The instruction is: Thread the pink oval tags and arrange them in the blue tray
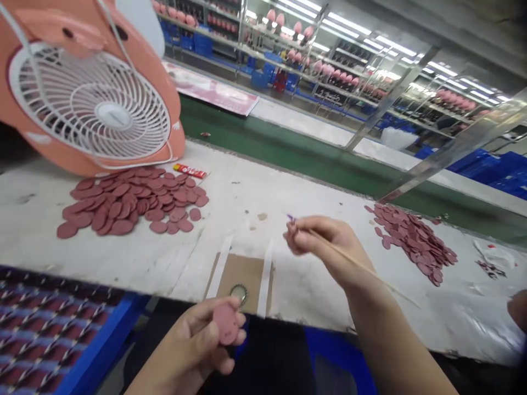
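My left hand (197,343) is low at the table's near edge, fingers curled around a dark red oval piece (225,323) held in the palm. My right hand (319,241) hovers above the white table, pinching a thin wooden stick (362,266) that slants down to the right; a small purple tip shows at the fingertips. Just beyond my left hand a small round metal ring (239,292) lies on a brown card patch (241,274) taped to the table.
A heap of dark red oval pieces (132,203) lies at the left under a pink and white fan (88,96). Another heap (415,241) lies at the right. A blue tray of patterned parts (45,334) sits at the lower left. A green conveyor belt (288,151) runs behind the table.
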Demonstrator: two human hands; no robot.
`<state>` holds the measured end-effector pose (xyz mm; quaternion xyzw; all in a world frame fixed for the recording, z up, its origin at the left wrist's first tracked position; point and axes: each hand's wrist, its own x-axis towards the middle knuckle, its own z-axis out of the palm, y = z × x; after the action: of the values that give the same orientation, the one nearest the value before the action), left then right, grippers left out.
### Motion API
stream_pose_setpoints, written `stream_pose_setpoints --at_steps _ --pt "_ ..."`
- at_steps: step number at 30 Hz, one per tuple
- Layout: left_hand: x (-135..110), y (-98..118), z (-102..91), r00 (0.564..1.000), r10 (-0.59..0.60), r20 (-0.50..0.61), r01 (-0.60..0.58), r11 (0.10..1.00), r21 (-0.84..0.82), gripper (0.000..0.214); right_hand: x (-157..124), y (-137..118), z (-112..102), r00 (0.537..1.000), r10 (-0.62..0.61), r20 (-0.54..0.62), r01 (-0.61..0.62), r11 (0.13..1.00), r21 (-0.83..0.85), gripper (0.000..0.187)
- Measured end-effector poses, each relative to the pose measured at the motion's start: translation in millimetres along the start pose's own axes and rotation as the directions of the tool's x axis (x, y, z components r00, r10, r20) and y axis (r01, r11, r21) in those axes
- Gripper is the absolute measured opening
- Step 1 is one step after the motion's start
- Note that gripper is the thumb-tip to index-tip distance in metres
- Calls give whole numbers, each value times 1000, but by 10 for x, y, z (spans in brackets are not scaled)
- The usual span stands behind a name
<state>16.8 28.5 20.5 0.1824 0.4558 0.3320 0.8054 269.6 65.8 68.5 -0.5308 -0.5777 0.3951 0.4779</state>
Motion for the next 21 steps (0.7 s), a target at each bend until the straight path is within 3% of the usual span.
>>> stream_pose_setpoints --at_steps 3,6,12,21 --pt "-98 -13 71 995 -52 81 55 998 -30 41 -512 -136 287 992 -1 125 -23 982 187 9" --pt "-136 -63 24 983 -82 167 92 995 -50 37 -752 -188 469 990 -12 142 -12 987 161 14" --pt "-117 -160 -95 947 -77 312 102 993 -66 33 -824 -217 598 982 -85 167 90 996 -26 7" --pt "-129 -189 -120 941 -88 327 110 993 -47 32 -832 -306 618 973 -48 224 79 988 -133 9"
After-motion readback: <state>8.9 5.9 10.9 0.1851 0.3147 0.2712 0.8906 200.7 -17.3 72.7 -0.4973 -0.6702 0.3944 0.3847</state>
